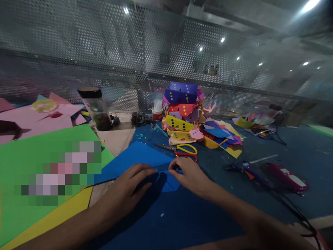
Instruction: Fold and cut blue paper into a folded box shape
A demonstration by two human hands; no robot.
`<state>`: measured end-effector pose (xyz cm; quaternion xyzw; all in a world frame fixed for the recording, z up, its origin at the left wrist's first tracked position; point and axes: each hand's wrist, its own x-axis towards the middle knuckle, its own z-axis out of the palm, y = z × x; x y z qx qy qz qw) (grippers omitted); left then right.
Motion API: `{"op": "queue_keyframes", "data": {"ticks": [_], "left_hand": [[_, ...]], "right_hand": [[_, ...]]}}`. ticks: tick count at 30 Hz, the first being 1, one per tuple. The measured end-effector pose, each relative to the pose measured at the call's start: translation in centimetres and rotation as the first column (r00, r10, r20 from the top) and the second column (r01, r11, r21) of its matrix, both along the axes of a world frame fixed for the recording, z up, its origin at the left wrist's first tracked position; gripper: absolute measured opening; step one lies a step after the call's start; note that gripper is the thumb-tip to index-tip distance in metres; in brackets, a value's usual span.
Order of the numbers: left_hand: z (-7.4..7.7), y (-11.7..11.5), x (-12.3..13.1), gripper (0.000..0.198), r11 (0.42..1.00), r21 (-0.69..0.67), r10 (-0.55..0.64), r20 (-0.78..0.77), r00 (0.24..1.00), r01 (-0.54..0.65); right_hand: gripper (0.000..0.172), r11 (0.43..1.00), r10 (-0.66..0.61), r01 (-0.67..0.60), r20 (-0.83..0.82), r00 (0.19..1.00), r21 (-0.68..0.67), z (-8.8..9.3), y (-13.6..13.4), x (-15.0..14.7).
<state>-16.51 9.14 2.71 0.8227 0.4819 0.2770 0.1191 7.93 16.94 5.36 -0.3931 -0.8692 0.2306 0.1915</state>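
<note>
A blue paper sheet (137, 158) lies on the table in front of me, partly folded. My left hand (130, 185) rests on it with fingers stretched flat, pressing the fold. My right hand (188, 175) sits at the fold's right end, fingers curled and pinching the paper's edge. Just beyond my right hand lie scissors with yellow handles (182, 148) and a pair with red handles (186, 156).
A green sheet (39, 146) over a yellow one (59, 215) lies at left, pink sheets (33, 119) behind. A dark-lidded jar (96, 108) stands at the back. A pile of coloured folded paper pieces (187, 114) rises centre. A purple glue gun (275, 175) with cord lies right.
</note>
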Motion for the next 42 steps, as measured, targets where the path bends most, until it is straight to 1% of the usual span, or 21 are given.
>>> {"op": "queue_keyframes", "data": {"ticks": [3,5,7,9,11,14,16,18,20,21,23,24,26,29,32,34,36,39,42], "left_hand": [[0.2,0.4,-0.2,0.031,0.997,0.055,0.056,-0.031,0.998,-0.054],[0.4,0.6,-0.4,0.029,0.997,0.034,0.077,-0.044,0.996,-0.076],[0.7,0.5,-0.4,0.027,0.996,-0.053,0.076,-0.016,0.997,-0.077],[1.0,0.4,-0.4,0.027,0.983,-0.171,0.076,0.036,0.996,-0.069],[1.3,0.1,-0.3,0.025,0.955,-0.29,0.091,0.084,0.992,-0.063],[1.7,0.0,-0.2,0.022,0.893,-0.448,0.114,0.138,0.984,-0.041],[1.9,0.1,-0.3,0.02,0.858,-0.513,0.13,0.166,0.978,-0.027],[2.1,0.3,-0.6,0.022,0.841,-0.541,0.144,0.2,0.969,-0.013],[2.1,0.7,-1.1,0.024,0.839,-0.544,0.162,0.241,0.957,-0.005],[2.1,1.0,-1.5,0.026,0.84,-0.542,0.176,0.262,0.949,-0.006],[1.9,1.5,-2.2,0.029,0.85,-0.526,0.219,0.289,0.932,-0.037],[1.8,1.7,-2.6,0.032,0.854,-0.517,0.246,0.297,0.923,-0.062],[1.6,2.2,-3.3,0.036,0.855,-0.509,0.29,0.31,0.905,-0.1],[1.5,2.6,-3.9,0.039,0.848,-0.518,0.317,0.332,0.888,-0.109],[1.7,2.7,-4.0,0.039,0.845,-0.526,0.323,0.364,0.874,-0.093],[1.8,2.7,-3.9,0.039,0.838,-0.541,0.321,0.387,0.865,-0.069],[1.9,2.7,-3.7,0.039,0.829,-0.557,0.322,0.411,0.853,-0.044],[2.1,2.6,-3.6,0.039,0.822,-0.569,0.336,0.436,0.835,-0.033],[2.3,2.5,-3.5,0.038,0.817,-0.576,0.338,0.451,0.826,-0.02]], "right_hand": [[0.005,0.999,0.023,-0.024,-0.035,0.999,-0.045,0.4,-0.4,0.1],[0.005,0.998,0.046,-0.048,-0.044,0.998,-0.039,0.7,-0.7,0.1],[0.004,0.997,0.082,-0.082,-0.038,0.996,-0.013,1.0,-0.9,0.0],[0.003,0.993,0.116,-0.116,-0.02,0.993,0.031,1.1,-1.0,0.0],[0.003,0.985,0.149,-0.149,0.0,0.989,0.082,1.1,-1.2,0.0],[0.003,0.972,0.205,-0.205,0.01,0.979,0.12,0.9,-1.4,-0.1],[0.004,0.962,0.23,-0.227,-0.004,0.973,0.15,0.9,-1.4,-0.1],[0.008,0.948,0.233,-0.217,-0.04,0.972,0.234,1.0,-1.3,-0.1],[0.015,0.931,0.185,-0.137,-0.113,0.976,0.339,1.3,-0.8,0.1],[0.018,0.922,0.139,-0.07,-0.157,0.978,0.38,1.4,-0.5,0.4],[0.019,0.905,0.026,0.069,-0.216,0.976,0.42,1.4,0.5,0.9],[0.018,0.896,-0.026,0.117,-0.213,0.977,0.428,1.2,1.1,1.3],[0.017,0.887,-0.116,0.168,-0.143,0.983,0.431,0.7,2.1,1.9],[0.018,0.895,-0.213,0.182,0.033,0.976,0.407,-0.1,3.1,2.5],[0.019,0.919,-0.228,0.131,0.232,0.946,0.372,-0.5,3.2,2.5],[0.02,0.923,-0.23,0.097,0.331,0.915,0.372,-0.5,3.1,2.3],[0.022,0.915,-0.244,0.087,0.368,0.897,0.394,-0.6,3.1,2.2],[0.024,0.9,-0.269,0.093,0.373,0.888,0.426,-1.0,3.6,2.1],[0.025,0.899,-0.267,0.081,0.392,0.88,0.43,-1.6,4.2,2.2]]}}
